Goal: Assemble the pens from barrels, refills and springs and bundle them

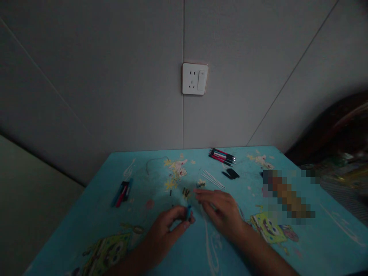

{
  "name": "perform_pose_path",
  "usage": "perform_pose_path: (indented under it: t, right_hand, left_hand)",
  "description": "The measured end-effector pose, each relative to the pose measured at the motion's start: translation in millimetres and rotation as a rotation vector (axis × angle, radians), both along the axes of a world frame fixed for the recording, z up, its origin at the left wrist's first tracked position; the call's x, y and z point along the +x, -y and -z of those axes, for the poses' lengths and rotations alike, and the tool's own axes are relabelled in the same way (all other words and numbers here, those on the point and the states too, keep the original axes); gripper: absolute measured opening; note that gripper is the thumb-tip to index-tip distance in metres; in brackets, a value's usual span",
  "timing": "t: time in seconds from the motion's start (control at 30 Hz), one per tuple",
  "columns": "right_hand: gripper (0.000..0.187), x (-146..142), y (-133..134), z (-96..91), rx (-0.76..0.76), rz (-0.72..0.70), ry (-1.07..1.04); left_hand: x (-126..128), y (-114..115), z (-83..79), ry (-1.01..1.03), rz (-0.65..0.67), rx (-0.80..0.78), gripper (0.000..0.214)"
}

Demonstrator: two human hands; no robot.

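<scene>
On the light-blue, cartoon-printed tabletop, the person's left hand is holding a short blue tube at the left of the right hand, and farther to the left lies a small group of slim blue, pink and black pieces. Just behind the hands are short dark cylinders; to the right of these lie thin white sticks, then slender black pieces, with a bundle of red-and-black pens behind, near the far edge.
</scene>
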State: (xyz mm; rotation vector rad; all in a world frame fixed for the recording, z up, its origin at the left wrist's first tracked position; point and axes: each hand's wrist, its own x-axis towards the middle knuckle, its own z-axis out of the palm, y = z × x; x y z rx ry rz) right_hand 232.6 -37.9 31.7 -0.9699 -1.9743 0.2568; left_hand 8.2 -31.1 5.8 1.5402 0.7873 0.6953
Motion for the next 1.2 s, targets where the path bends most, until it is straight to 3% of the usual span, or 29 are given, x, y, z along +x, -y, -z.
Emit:
perform_pose_path:
  t: [0.23, 0.37, 0.43, 0.5, 0.53, 0.67, 0.83, 1.0, 1.2]
  right_hand:
    - [0.019, 40.4, -32.2, 15.6, -0.298, 0.484, 0.403]
    - [0.017, 51.8, -37.6, 28.6, -0.421, 0.596, 0.569]
    - [0.016, 53.7, -38.0, 31.0, -0.479, 0.61, 0.6]
    - [0.015, 54.4, -37.9, 30.9, -0.513, 0.626, 0.61]
    - [0.014, 54.4, -37.8, 30.5, -0.518, 0.631, 0.614]
    - [0.015, 54.7, -37.1, 30.4, -0.539, 0.635, 0.615]
    - [0.021, 59.5, -38.8, 38.5, -0.555, 0.623, 0.62]
    - [0.021, 59.4, -42.4, 37.3, -0.402, 0.588, 0.513]
    - [0.023, 39.1, -29.8, 21.9, -0.17, 0.323, 0.203]
  left_hand:
    - [-4.4, -3.0, 0.7, 0.177, -0.096, -0.061, 0.019]
    - [-8.8, -3.8, 9.4, 0.444, -0.29, 0.019, 0.016]
    - [-15.1, -4.6, 13.1, 0.548, -0.363, 0.254, 0.011]
    - [-21.6, -7.6, 14.2, 0.462, -0.315, 0.591, 0.011]
    - [-23.7, -9.9, 13.6, 0.385, -0.301, 0.667, 0.014]
    - [-21.9, -21.5, 8.1, 0.123, -0.327, 0.645, 0.022]
    - [-16.5, -26.1, 5.5, 0.064, -0.272, 0.707, 0.024]
    - [-19.3, -24.8, 6.9, 0.061, -0.224, 0.735, 0.024]
    - [-18.6, -27.8, 9.3, 0.124, -0.213, 0.79, 0.026]
